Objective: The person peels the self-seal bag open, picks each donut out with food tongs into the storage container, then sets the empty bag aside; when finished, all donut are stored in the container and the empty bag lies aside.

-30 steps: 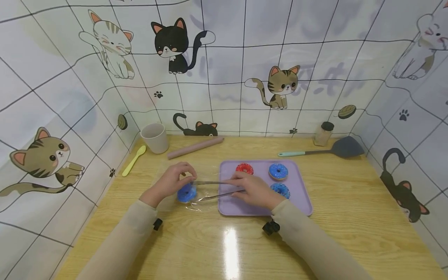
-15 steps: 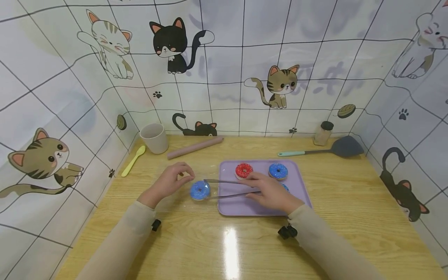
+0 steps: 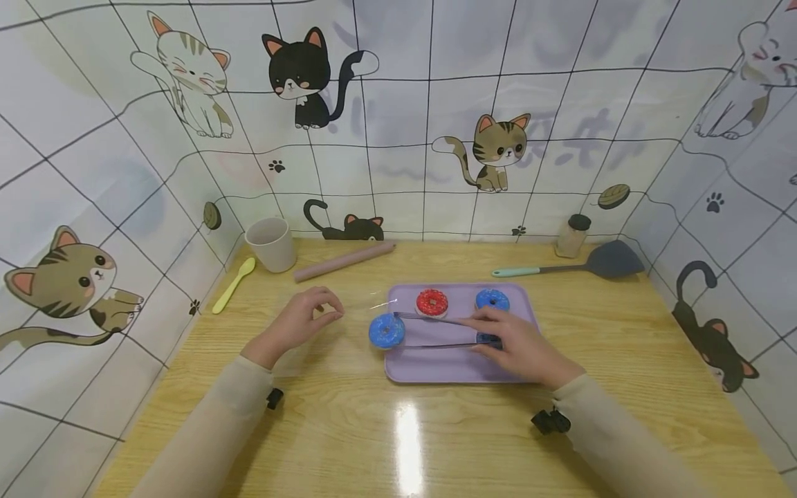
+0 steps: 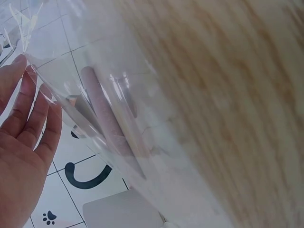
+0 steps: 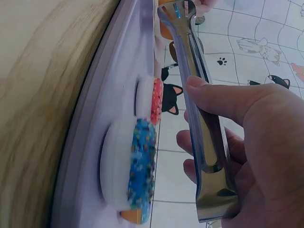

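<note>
My right hand (image 3: 526, 349) grips metal tongs (image 3: 431, 319), whose tips hold a blue-iced doughnut (image 3: 386, 332) over the left edge of the purple tray (image 3: 436, 373). My left hand (image 3: 299, 319) pinches the edge of a clear plastic bag (image 4: 137, 85) between thumb and fingers; the bag's mouth is lifted toward the tray. On the tray lie a red doughnut (image 3: 432, 302) and a blue doughnut (image 3: 492, 299). A blue doughnut with coloured sprinkles (image 5: 144, 161) sits nearer, mostly hidden behind my right hand in the head view.
Along the back stand a grey cup (image 3: 271, 245), a mauve rolling pin (image 3: 344, 261) and a dark-lidded jar (image 3: 572, 236). A yellow spoon (image 3: 233, 286) lies at left. A spatula (image 3: 613, 260) with a mint handle lies back right. Cat-print walls (image 3: 398, 104) enclose the wooden table (image 3: 324, 436).
My right hand and the tongs have moved right, drawing the blue doughnut out of the clear bag to the tray's left edge. My left hand has stayed nearly in place.
</note>
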`<state>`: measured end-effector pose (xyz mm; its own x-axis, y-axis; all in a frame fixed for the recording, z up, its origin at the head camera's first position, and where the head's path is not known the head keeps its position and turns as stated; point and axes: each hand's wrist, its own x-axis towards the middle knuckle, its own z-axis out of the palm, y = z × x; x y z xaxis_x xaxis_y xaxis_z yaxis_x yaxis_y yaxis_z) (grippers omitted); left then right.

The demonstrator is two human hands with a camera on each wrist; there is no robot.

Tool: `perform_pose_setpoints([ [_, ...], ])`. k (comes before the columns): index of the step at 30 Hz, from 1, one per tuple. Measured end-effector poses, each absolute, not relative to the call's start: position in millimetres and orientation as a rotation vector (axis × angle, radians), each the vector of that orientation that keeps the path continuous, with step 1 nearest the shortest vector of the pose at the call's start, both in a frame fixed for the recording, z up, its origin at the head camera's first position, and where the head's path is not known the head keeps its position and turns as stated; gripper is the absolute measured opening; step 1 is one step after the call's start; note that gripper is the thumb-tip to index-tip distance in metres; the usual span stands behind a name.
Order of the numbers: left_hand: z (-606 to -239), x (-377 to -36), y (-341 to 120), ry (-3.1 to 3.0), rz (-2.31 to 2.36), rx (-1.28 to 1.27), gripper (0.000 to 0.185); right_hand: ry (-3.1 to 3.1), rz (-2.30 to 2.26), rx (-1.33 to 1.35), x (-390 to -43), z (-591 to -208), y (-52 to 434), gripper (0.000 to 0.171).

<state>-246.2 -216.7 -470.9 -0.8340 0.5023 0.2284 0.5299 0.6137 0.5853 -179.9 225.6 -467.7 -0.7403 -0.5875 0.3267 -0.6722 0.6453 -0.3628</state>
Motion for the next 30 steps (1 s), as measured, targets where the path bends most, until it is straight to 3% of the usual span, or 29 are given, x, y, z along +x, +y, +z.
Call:
perform_pose_setpoints([
  [18, -471, -247, -221, -2.829, -1.016, -0.885, 0.005, -2.699, 0.745, 0.974, -160, -465, 282, 0.054],
  [30, -473, -247, -223, -2.816, -1.013, -0.882, 0.004, -2.771, 0.575, 0.943, -151, -466, 295, 0.054],
])
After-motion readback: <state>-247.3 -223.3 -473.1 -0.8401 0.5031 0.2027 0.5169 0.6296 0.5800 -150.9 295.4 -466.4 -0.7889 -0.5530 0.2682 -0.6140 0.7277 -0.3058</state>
